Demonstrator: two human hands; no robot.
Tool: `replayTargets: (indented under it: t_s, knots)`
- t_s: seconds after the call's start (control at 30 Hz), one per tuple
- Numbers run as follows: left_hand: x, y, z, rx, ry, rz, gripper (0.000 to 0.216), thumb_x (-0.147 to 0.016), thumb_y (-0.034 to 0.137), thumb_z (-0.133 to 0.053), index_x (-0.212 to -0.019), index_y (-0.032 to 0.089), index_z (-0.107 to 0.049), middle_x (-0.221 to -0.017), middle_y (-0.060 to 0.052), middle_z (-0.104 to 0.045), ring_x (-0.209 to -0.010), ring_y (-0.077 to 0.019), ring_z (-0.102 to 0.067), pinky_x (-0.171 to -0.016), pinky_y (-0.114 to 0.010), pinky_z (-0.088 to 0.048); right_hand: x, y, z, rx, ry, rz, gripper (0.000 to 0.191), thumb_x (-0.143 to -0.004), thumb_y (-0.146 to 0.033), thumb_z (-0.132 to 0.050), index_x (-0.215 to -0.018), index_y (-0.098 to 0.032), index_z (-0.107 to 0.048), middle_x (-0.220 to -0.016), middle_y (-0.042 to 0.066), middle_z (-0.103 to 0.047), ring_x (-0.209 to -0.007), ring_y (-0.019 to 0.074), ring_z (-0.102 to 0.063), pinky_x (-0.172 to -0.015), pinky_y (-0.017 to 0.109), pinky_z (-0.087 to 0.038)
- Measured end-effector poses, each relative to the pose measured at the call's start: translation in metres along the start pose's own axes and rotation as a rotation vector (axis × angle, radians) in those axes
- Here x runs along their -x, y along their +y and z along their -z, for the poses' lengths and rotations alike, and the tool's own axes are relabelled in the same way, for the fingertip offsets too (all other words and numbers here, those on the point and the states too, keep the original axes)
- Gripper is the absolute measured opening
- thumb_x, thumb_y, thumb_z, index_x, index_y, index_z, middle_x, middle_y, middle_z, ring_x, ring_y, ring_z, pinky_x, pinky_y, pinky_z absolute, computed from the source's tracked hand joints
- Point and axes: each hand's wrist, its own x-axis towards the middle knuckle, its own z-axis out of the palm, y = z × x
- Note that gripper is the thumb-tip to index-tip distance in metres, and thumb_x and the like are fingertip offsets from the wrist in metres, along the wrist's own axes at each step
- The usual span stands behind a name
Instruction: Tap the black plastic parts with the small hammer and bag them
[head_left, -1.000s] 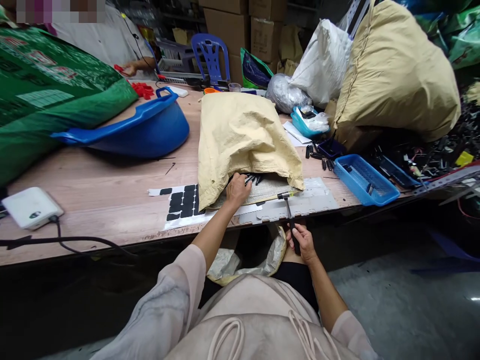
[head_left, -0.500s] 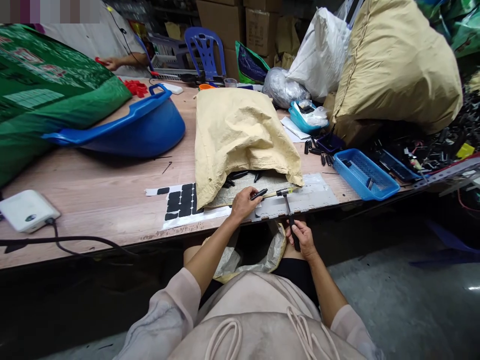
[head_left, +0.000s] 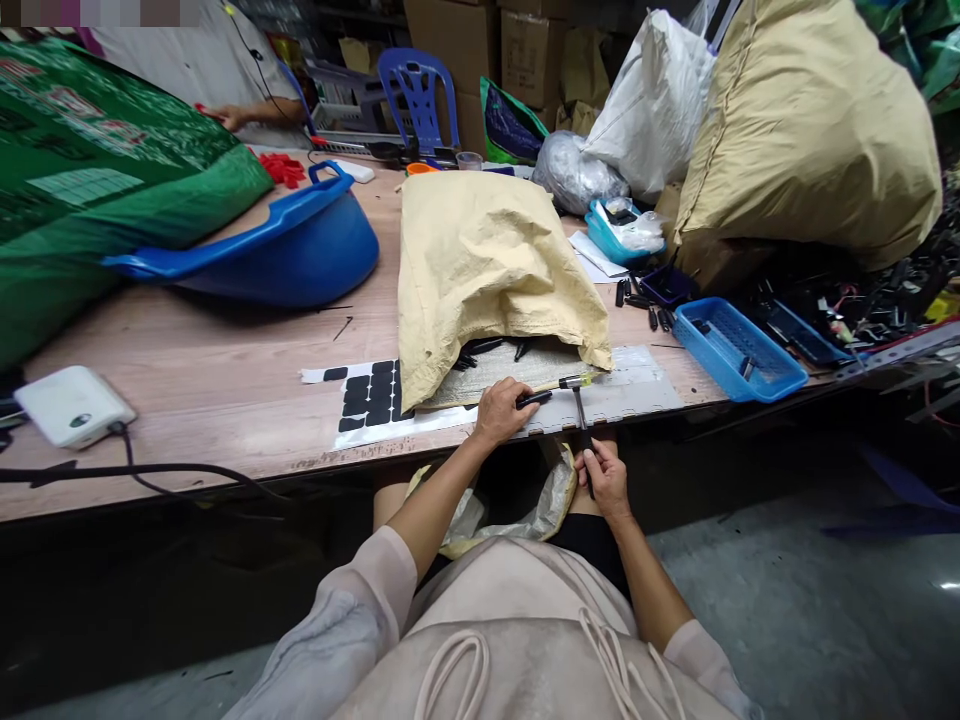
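My left hand point(head_left: 501, 412) rests on the table's front edge, closed on a small black plastic part point(head_left: 534, 399) that it holds flat on a grey mat point(head_left: 630, 395). My right hand point(head_left: 604, 480) is below the table edge, gripping the black handle of a small hammer point(head_left: 580, 408) whose metal head sits just above the black part. Behind them lies a tan woven sack point(head_left: 487, 270), its open mouth spilling several more black parts point(head_left: 480, 352). A sheet of black adhesive pads point(head_left: 367, 397) lies to the left of my left hand.
A blue tub point(head_left: 277, 245) and a green sack point(head_left: 97, 190) sit at left, a white device point(head_left: 73, 405) with a cable near the front edge. Blue trays point(head_left: 739, 350), a large tan sack point(head_left: 810, 130) and clutter fill the right. Another person's hand point(head_left: 229, 117) works at the far end. An open bag point(head_left: 517, 500) lies on my lap.
My left hand came out of the sack's mouth with a black part and set it on the mat by the hammer head. My right hand kept its hold on the hammer.
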Motion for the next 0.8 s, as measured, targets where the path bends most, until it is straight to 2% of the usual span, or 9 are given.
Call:
replayTargets:
  t_s: [0.13, 0.27, 0.43, 0.53, 0.67, 0.8]
  knots:
    - [-0.003, -0.001, -0.002, 0.012, -0.017, 0.040, 0.015, -0.085, 0.029, -0.077, -0.098, 0.023, -0.078, -0.094, -0.004, -0.071, -0.093, -0.0217, -0.064, -0.090, -0.036, -0.047, 0.007, 0.001, -0.004, 0.065, 0.077, 0.002, 0.050, -0.089, -0.053, -0.071, -0.122, -0.015, -0.073, -0.068, 0.001, -0.069, -0.043, 0.0114, -0.050, -0.040, 0.025, -0.043]
    - [-0.004, -0.003, -0.004, 0.021, -0.018, 0.052, 0.016, -0.084, 0.031, -0.078, -0.099, 0.024, -0.079, -0.094, -0.004, -0.072, -0.094, -0.0217, -0.064, -0.090, -0.035, -0.047, 0.013, -0.003, -0.002, 0.129, 0.083, 0.059, 0.046, -0.093, -0.047, -0.070, -0.127, -0.016, -0.074, -0.071, 0.002, -0.071, -0.047, 0.0129, -0.054, -0.045, 0.027, -0.048]
    - [-0.004, -0.003, -0.003, 0.023, -0.026, 0.056, 0.016, -0.084, 0.032, -0.078, -0.098, 0.024, -0.079, -0.094, -0.003, -0.072, -0.096, -0.0217, -0.064, -0.090, -0.035, -0.046, 0.014, -0.007, 0.000, 0.187, 0.042, 0.112, 0.045, -0.091, -0.044, -0.071, -0.130, -0.021, -0.074, -0.085, 0.008, -0.077, -0.072, 0.0234, -0.071, -0.056, 0.032, -0.059]
    - [-0.004, -0.001, -0.003, 0.031, -0.028, 0.063, 0.015, -0.085, 0.031, -0.079, -0.097, 0.024, -0.079, -0.094, -0.004, -0.072, -0.096, -0.0219, -0.064, -0.090, -0.035, -0.045, 0.013, -0.009, -0.003, 0.222, 0.028, 0.105, 0.043, -0.091, -0.044, -0.071, -0.126, -0.021, -0.076, -0.090, 0.010, -0.079, -0.083, 0.0269, -0.074, -0.062, 0.034, -0.062]
    - [-0.004, 0.001, -0.003, 0.040, -0.021, 0.079, 0.013, -0.084, 0.030, -0.080, -0.096, 0.024, -0.079, -0.095, -0.003, -0.072, -0.098, -0.0223, -0.064, -0.090, -0.035, -0.045, 0.014, -0.011, -0.007, 0.204, 0.048, 0.109, 0.043, -0.092, -0.043, -0.069, -0.127, -0.019, -0.075, -0.088, 0.010, -0.078, -0.082, 0.0269, -0.074, -0.060, 0.034, -0.061]
    - [-0.004, 0.001, -0.004, 0.036, -0.018, 0.078, 0.014, -0.084, 0.031, -0.080, -0.096, 0.025, -0.079, -0.095, -0.003, -0.072, -0.097, -0.0217, -0.064, -0.090, -0.035, -0.045, 0.018, -0.013, -0.010, 0.215, 0.006, 0.102, 0.042, -0.092, -0.042, -0.070, -0.127, -0.019, -0.075, -0.085, 0.008, -0.077, -0.076, 0.0247, -0.072, -0.058, 0.032, -0.059]
